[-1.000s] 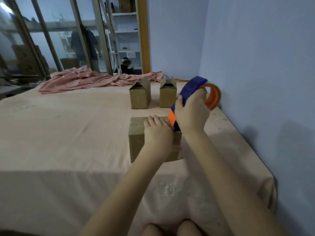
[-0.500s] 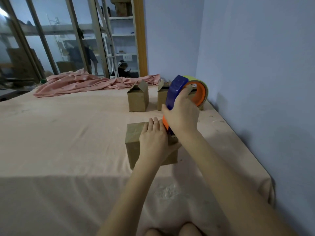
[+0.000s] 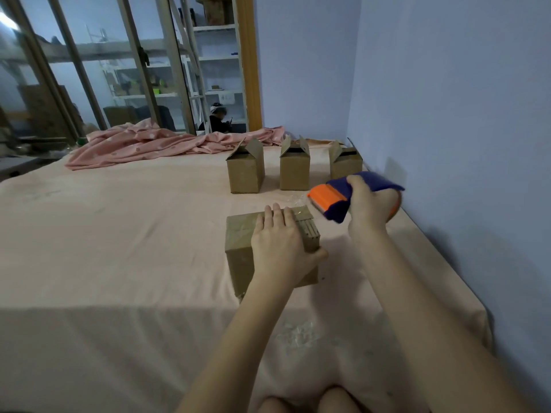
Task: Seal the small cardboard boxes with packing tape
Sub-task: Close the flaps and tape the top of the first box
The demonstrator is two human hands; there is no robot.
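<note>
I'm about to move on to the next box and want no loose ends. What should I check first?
1. Left hand flat on near box: ok.
2. Tape dispenser gripped by right hand, lifted off box: ok.
3. Tape strip across box top: ok.
4. Tape cut free from dispenser: cannot tell.
5. Three boxes behind, e.g. middle box, sealed: not ok, flaps up.
</note>
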